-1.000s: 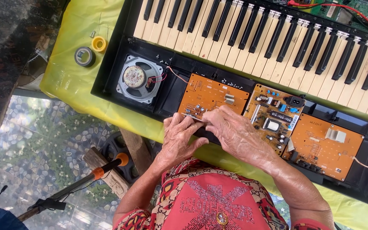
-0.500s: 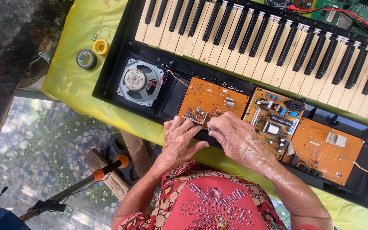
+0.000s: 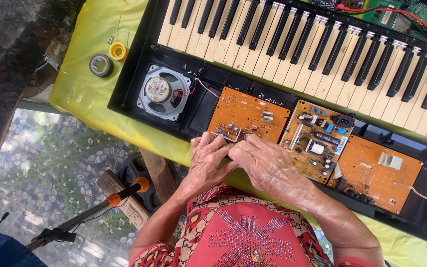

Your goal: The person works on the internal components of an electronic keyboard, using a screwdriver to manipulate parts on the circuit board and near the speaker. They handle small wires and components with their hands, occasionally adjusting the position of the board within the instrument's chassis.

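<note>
Surface: tabletop (image 3: 82,94) under a yellow cloth, pebbled floor below. On it: my opened keyboard (image 3: 322,54), keys up, its case showing a round speaker (image 3: 160,92) and three orange circuit boards. My left hand (image 3: 207,160) and right hand (image 3: 263,165) meet, touching, at the near edge of the leftmost board (image 3: 248,116). Fingers curled down onto that edge; whether they pinch anything I cannot tell. Beside the case: grey tape roll (image 3: 100,65), yellow tape roll (image 3: 118,51).
</note>
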